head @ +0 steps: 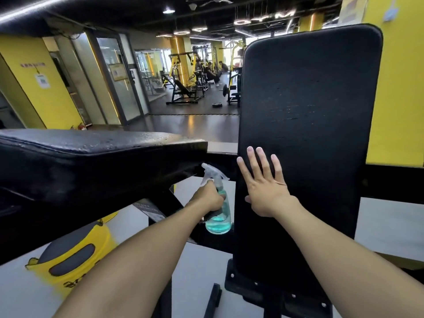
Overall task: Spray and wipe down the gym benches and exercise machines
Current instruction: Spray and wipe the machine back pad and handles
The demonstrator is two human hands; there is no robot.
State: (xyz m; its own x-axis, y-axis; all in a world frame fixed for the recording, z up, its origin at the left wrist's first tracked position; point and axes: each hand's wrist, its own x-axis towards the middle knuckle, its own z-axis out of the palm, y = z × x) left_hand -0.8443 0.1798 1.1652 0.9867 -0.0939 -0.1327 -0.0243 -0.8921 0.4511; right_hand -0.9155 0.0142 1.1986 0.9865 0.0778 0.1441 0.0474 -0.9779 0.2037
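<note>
The spray bottle (219, 216) is standing almost upright in the gap between two black pads, its long axis running near vertical with the top leaning a little to the left; blue-green liquid is filling its lower part; its clear trigger head (211, 172) is pointing up and to the left, toward the underside edge of the horizontal pad (91, 152). The left hand (207, 198) is gripping the bottle round the neck, fingers curled about it, one finger seemingly lying at the trigger, though the clear plastic is making that hard to read; whether the base is resting on the dark frame below or hanging free cannot be told. Just to the right, the right hand (266, 187) is lying flat and wide on the lower left part of the upright back pad (309, 99), fingers straight and spread, pointing upward, holding nothing. A yellow marking (75, 255) is showing on the pale floor under the left forearm. Well beyond, yellow-framed weight machines (183, 88) are standing on a dark floor, and seated people (218, 72) are showing small among them.
</note>
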